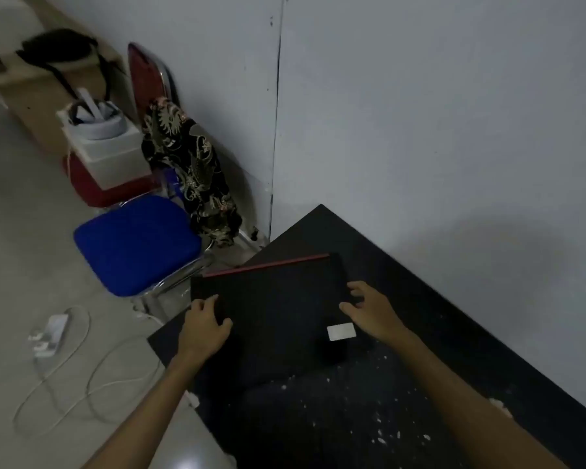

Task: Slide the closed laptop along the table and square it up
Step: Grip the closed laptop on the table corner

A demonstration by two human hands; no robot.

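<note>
A closed black laptop (278,309) with a red strip along its far edge lies on the black table (454,350), turned at an angle to the table's sides. Its far left corner hangs past the table's left edge. A small white sticker (341,332) sits on the lid near its right side. My left hand (205,324) grips the laptop's left edge, fingers curled over it. My right hand (369,308) holds the right edge, fingers spread on the lid.
The table stands against a grey wall (420,113), its near surface speckled white. A blue-seated chair (136,242) with a patterned cloth (190,170) stands left of the table. White boxes (105,147) and white cables (65,367) are on the floor.
</note>
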